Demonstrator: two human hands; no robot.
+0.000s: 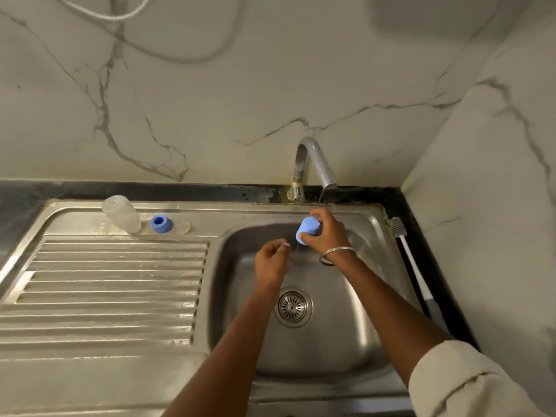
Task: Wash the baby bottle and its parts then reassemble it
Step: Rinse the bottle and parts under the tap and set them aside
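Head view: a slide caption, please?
Right hand holds blue cap under tap; bottle and ring stand on sink rim.

Stainless steel sink point(331, 341): single basin set at the right end of a dark stone table point(180, 189), with a round slotted drain strainer point(292, 307) in the basin floor and a ribbed drainboard point(114, 281) adjoining on the left. Chrome gooseneck faucet point(313, 158): mounted at the back rim, spout arching over the basin. White marble-pattern wall point(210, 100): grey veining, meeting a side wall at the right corner, with a pale cord point(105, 16) looping across its top edge.
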